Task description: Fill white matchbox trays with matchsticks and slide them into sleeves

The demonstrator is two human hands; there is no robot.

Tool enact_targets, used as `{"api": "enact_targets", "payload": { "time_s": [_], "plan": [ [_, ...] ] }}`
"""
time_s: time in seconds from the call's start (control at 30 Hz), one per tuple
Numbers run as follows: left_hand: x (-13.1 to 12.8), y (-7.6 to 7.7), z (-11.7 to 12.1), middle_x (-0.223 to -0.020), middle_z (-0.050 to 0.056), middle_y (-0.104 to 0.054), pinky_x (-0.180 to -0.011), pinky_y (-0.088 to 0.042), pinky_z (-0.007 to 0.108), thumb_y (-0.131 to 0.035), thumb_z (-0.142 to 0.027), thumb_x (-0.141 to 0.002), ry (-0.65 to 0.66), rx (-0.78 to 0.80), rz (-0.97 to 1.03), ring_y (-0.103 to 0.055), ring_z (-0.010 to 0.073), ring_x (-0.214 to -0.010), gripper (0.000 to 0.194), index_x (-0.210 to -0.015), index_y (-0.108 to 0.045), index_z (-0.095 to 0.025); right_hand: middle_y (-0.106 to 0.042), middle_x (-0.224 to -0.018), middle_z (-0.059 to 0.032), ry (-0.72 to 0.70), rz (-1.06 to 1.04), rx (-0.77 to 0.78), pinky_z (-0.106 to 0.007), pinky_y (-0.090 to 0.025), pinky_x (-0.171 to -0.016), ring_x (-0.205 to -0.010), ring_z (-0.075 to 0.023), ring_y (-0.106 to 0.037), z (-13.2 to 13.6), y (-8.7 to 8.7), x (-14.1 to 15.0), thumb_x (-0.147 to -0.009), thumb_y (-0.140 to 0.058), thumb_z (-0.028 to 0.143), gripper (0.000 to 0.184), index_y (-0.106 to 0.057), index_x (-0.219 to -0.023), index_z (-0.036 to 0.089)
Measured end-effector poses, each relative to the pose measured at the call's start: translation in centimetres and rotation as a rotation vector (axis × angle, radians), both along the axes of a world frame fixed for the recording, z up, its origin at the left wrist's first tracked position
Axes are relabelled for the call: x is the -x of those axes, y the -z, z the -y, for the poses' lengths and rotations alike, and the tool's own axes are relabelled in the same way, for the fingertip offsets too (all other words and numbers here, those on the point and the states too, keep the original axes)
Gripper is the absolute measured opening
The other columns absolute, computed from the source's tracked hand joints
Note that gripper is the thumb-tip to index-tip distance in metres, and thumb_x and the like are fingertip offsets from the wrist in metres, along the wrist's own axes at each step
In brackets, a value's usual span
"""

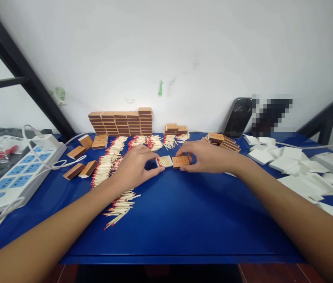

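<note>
Between thumb and fingers, my left hand (137,167) grips a white matchbox tray (164,161) filled with red-tipped matches. My right hand (200,156) is closed on an orange matchbox sleeve (181,161) with printed characters. The tray's right end faces the sleeve, with a small gap between them. Both are just above or on the blue table; I cannot tell which. Rows of loose matches (103,169) lie beside and partly behind my left hand, and more match piles (154,143) lie beyond it.
Stacked matchboxes (122,124) stand against the wall. Loose matchboxes (76,152) lie at left, more (222,141) behind my right arm. White trays (290,161) are heaped at right. A power strip (21,169) with cables sits at left; a phone (238,118) leans on the wall.
</note>
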State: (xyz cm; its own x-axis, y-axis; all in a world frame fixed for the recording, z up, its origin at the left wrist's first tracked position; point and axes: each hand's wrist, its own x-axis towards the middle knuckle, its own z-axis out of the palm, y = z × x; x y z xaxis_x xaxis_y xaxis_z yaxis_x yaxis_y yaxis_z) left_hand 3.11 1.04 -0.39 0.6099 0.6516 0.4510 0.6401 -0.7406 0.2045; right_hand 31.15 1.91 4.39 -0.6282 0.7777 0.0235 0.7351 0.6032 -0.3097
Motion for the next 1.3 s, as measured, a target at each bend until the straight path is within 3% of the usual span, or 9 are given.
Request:
{"api": "enact_targets", "payload": {
  "time_s": [0.17, 0.33, 0.5, 0.63, 0.77, 0.93, 1.0, 1.1, 1.3],
  "plan": [
    [0.1, 0.1, -0.2, -0.104, 0.008, -0.077, -0.095, -0.055, 0.044, -0.085, -0.036, -0.095, 0.023, -0.016, 0.019, -0.067, 0.0285, -0.105, 0.03, -0.117, -0.077, -0.018, -0.075, -0.087, -0.0054, 0.052, -0.057, 0.044, -0.033, -0.044, -0.068, -0.076, -0.0215, -0.065, -0.7, 0.3, -0.5, -0.09, -0.075, 0.055, 0.035, -0.08, -0.102, 0.022],
    [-0.1, 0.4, -0.1, -0.109, 0.009, -0.078, -0.098, -0.055, 0.045, -0.085, -0.037, -0.096, 0.072, -0.046, 0.063, -0.068, 0.0285, -0.107, 0.033, -0.121, -0.076, -0.017, -0.077, -0.093, -0.0079, 0.261, -0.214, -0.213, -0.034, -0.041, -0.069, -0.078, -0.0214, -0.063, -2.5, 3.3, 0.1, -0.097, -0.064, 0.044, 0.026, -0.074, -0.092, 0.02],
    [-0.2, 0.6, 0.1, -0.11, 0.01, -0.078, -0.097, -0.056, 0.045, -0.083, -0.038, -0.097, 0.099, -0.035, 0.072, -0.068, 0.0284, -0.107, 0.034, -0.122, -0.077, -0.017, -0.077, -0.095, -0.0087, 0.263, -0.245, -0.248, -0.035, -0.043, -0.074, -0.083, -0.0221, -0.065, -3.7, 4.8, 0.5, -0.095, -0.068, 0.045, 0.027, -0.072, -0.091, 0.019],
    [0.0, 0.2, -0.2, -0.105, 0.01, -0.079, -0.094, -0.056, 0.045, -0.084, -0.041, -0.096, 0.005, -0.081, 0.083, -0.068, 0.0287, -0.102, 0.033, -0.116, -0.078, -0.015, -0.076, -0.096, -0.0075, 0.147, -0.228, -0.001, -0.034, -0.046, -0.074, -0.082, -0.0217, -0.065, -2.6, 2.0, -0.8, -0.099, -0.061, 0.058, 0.04, -0.075, -0.102, 0.02],
    [0.2, 0.0, -0.4, -0.102, 0.01, -0.08, -0.092, -0.056, 0.045, -0.086, -0.043, -0.094, -0.065, -0.075, 0.057, -0.07, 0.0291, -0.1, 0.034, -0.113, -0.08, -0.015, -0.076, -0.106, -0.0084, 0.083, -0.009, 0.289, -0.034, -0.05, -0.073, -0.088, -0.0252, -0.069, -0.8, -0.9, -1.6, -0.076, -0.084, 0.07, 0.066, -0.074, -0.122, 0.022],
    [0.0, 0.1, -0.2, -0.1, 0.009, -0.081, -0.091, -0.056, 0.045, -0.087, -0.043, -0.092, -0.12, -0.048, 0.049, -0.071, 0.0299, -0.1, 0.03, -0.105, -0.082, -0.017, -0.076, -0.092, -0.0059, 0.039, -0.094, 0.357, -0.034, -0.048, -0.07, -0.082, -0.0235, -0.067, -1.0, 0.2, -0.8, -0.082, -0.079, 0.069, 0.051, -0.077, -0.102, 0.022],
    [-0.2, 0.2, 0.0, -0.1, 0.009, -0.08, -0.092, -0.055, 0.045, -0.087, -0.044, -0.093, -0.124, -0.041, 0.05, -0.07, 0.0302, -0.101, 0.03, -0.105, -0.082, -0.017, -0.076, -0.087, -0.0055, 0.06, -0.232, 0.273, -0.034, -0.047, -0.07, -0.079, -0.022, -0.065, -2.1, 1.9, -0.4, -0.09, -0.069, 0.07, 0.049, -0.076, -0.096, 0.022],
    [-0.4, 0.3, 0.3, -0.098, 0.008, -0.079, -0.093, -0.055, 0.044, -0.087, -0.043, -0.093, -0.104, -0.038, 0.063, -0.07, 0.0294, -0.101, 0.03, -0.108, -0.08, -0.017, -0.075, -0.085, -0.0065, 0.288, -0.331, -0.067, -0.034, -0.044, -0.07, -0.076, -0.0208, -0.063, -4.0, 4.5, 0.5, -0.094, -0.068, 0.061, 0.042, -0.071, -0.083, 0.021],
    [-0.8, 0.5, 0.5, -0.097, 0.007, -0.079, -0.091, -0.055, 0.043, -0.087, -0.04, -0.093, -0.073, -0.072, 0.103, -0.07, 0.0274, -0.097, 0.031, -0.11, -0.079, -0.016, -0.078, -0.093, -0.0058, 0.484, -0.221, -0.145, -0.031, -0.041, -0.067, -0.084, -0.0208, -0.068, -5.5, 5.8, 3.0, -0.095, -0.075, 0.047, 0.026, -0.07, -0.091, 0.021]
  ]
}}
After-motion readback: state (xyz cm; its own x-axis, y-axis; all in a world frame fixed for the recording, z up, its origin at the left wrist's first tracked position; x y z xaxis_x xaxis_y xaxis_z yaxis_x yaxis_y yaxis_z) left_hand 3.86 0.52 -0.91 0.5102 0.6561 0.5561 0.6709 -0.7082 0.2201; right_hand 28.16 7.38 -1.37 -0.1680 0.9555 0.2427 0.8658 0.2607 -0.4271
